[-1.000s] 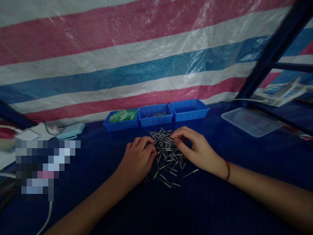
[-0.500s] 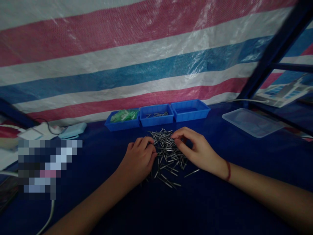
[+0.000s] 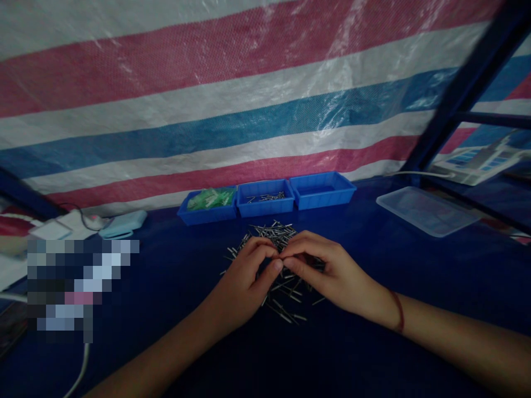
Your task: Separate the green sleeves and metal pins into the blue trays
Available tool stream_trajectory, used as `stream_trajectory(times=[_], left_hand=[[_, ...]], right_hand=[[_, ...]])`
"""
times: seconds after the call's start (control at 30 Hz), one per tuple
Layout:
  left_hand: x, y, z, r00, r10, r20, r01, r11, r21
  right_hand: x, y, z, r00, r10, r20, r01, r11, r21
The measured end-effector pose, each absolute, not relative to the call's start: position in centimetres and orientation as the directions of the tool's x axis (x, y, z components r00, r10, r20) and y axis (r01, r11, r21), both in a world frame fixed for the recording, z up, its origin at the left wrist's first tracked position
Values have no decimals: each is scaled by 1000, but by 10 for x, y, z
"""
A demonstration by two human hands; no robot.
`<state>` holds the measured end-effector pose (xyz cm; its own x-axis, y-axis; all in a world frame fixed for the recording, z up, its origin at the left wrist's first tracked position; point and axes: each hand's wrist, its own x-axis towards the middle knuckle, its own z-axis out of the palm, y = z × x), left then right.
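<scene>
Above a pile of silvery pop rivets [image 3: 286,287] on the dark blue tabletop, my two hands meet fingertip to fingertip. My left hand [image 3: 253,273] pinches with thumb and forefinger. My right hand [image 3: 321,265], with a dark red band at the wrist, pinches at the same spot from the right. Whatever lies between the fingertips is too small or too hidden to make out. Part of the pile is covered by both hands, and loose rivets spread toward me below them.
Behind the pile stand three blue bins: one with green plastic packets [image 3: 211,198], a middle bin [image 3: 266,207] with some rivets, and a right bin [image 3: 326,198]. A clear plastic lid [image 3: 427,211] lies at right. At left are a light blue case [image 3: 123,224] and cables.
My hands, apart on either side of the pile before, have come together over it with their fingertips touching. More rivets now show to the left of the pile.
</scene>
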<state>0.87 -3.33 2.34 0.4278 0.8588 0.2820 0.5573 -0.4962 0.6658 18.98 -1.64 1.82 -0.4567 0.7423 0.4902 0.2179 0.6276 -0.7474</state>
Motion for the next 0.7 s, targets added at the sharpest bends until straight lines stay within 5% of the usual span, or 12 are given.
stream_trajectory(times=[0.7], left_hand=[[7, -36, 25, 391, 650, 652, 643, -700, 312]], right_hand=[[189, -23, 18, -395, 783, 480, 240, 593, -769]])
